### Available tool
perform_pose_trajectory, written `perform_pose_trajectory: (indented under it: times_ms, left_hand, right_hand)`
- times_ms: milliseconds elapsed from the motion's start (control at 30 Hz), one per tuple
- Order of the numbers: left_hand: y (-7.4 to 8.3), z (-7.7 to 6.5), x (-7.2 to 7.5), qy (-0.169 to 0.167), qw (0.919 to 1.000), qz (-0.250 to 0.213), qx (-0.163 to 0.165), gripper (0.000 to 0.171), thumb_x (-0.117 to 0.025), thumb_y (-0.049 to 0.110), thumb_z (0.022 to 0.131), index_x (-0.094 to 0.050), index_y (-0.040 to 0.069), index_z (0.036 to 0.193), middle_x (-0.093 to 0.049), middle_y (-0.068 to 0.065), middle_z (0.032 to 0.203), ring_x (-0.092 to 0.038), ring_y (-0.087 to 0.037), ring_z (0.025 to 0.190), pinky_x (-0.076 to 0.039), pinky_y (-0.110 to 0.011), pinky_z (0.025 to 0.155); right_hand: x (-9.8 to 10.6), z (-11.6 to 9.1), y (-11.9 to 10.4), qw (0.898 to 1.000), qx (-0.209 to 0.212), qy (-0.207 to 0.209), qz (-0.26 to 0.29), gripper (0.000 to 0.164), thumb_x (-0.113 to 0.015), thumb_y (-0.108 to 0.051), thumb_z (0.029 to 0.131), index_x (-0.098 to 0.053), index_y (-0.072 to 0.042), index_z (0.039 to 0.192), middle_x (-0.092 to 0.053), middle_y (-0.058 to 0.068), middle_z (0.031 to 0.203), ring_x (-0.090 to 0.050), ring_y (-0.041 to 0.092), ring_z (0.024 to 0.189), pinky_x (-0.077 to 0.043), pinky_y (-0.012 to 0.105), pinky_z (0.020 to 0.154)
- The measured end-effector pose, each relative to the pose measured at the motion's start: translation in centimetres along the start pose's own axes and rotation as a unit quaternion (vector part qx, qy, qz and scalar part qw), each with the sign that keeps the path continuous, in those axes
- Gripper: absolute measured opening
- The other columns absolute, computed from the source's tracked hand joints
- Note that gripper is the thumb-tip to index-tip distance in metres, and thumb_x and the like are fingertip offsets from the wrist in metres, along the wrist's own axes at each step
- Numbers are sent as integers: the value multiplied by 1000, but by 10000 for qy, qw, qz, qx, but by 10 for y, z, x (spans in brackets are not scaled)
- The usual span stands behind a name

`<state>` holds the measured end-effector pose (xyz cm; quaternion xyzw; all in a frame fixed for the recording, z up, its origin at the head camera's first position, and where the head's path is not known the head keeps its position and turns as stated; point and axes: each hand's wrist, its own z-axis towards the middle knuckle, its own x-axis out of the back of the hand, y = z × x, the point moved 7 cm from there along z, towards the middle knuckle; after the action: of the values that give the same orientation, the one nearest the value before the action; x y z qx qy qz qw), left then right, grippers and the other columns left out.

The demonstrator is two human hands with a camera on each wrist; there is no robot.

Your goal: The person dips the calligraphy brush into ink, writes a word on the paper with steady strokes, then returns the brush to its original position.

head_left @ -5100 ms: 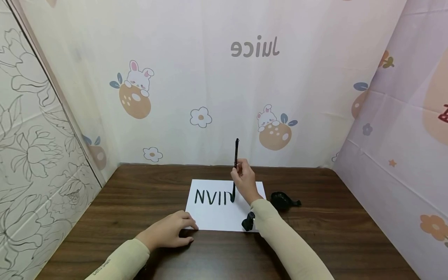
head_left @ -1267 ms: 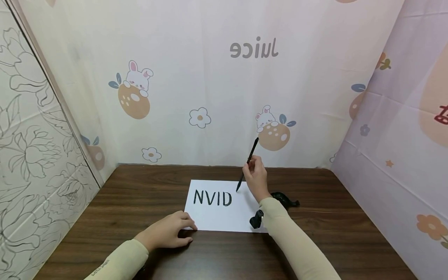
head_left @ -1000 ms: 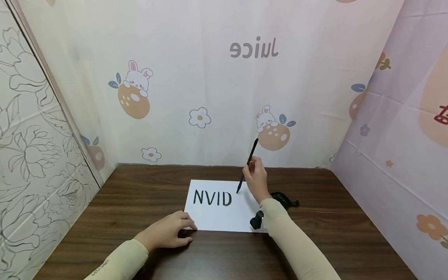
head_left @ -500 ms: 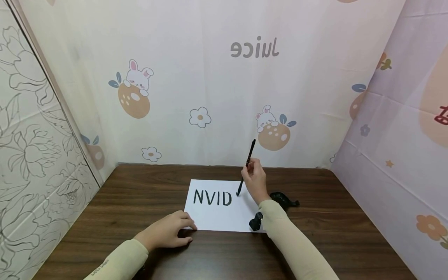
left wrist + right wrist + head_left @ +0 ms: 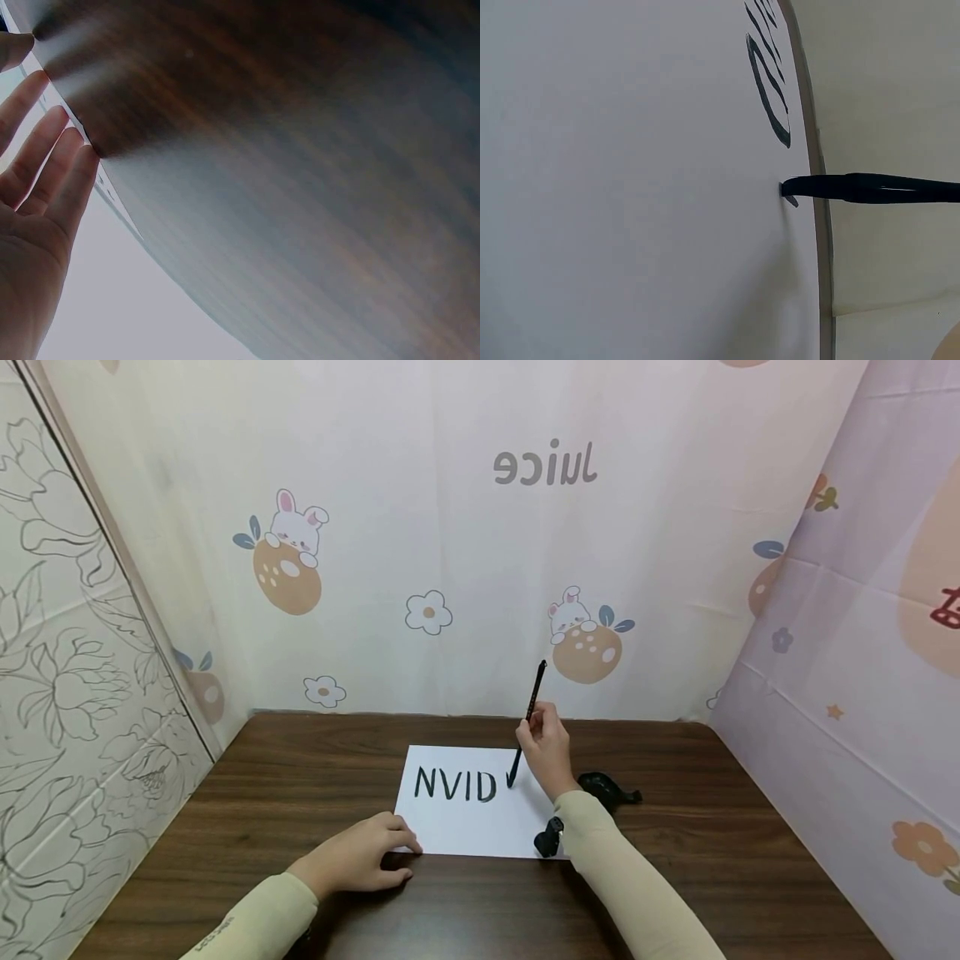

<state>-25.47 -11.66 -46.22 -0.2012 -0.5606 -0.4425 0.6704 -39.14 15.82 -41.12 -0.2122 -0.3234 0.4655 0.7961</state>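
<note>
My right hand (image 5: pixel 545 747) pinches a slim black writing brush (image 5: pixel 535 689) and holds it almost upright, leaning slightly right at the top. The bent tip of the brush (image 5: pixel 817 186) touches the white paper (image 5: pixel 465 831) at a short dark stroke, right of the painted letters "NVID" (image 5: pixel 455 784). My left hand (image 5: pixel 356 853) rests at the paper's lower left corner, fingertips on its edge and thumb on the table. In the left wrist view the left hand's fingers (image 5: pixel 64 172) are extended and hold nothing.
A black rounded object (image 5: pixel 602 789) with a short spout-like end lies right of the paper, partly behind the right sleeve. A small black wrist camera (image 5: pixel 549 837) hangs over the paper's lower right. The dark wooden table (image 5: pixel 300 752) meets a printed curtain (image 5: pixel 450 527) behind.
Since the earliest frame the D has been completed and the brush has shifted right. Over the last second its tip has moved down the paper, drawing a short stroke. The left hand stays put.
</note>
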Motion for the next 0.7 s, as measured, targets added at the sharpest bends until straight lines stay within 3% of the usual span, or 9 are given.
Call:
perform_pose_trajectory:
  times_ms: [433,700]
  left_hand:
    - [2,1,1,-79,10000,3,49,20,-77,25,87,-73,18,105,-60,7,105,-57,-9,98,-51,-28,86]
    - [1,1,1,-100,9999,-10,75,20,-76,26,88,-73,18,106,-60,7,106,-57,-9,99,-52,-28,86]
  right_hand:
    - [0,-3,-1,10000,28,-12,87,17,-57,-2,93,-53,-7,108,-55,5,84,-51,18,71,-44,25,59]
    - [0,-5,-4,10000,61,-49,28,17,-58,-3,92,-53,-4,109,-55,4,83,-51,17,69,-44,24,57]
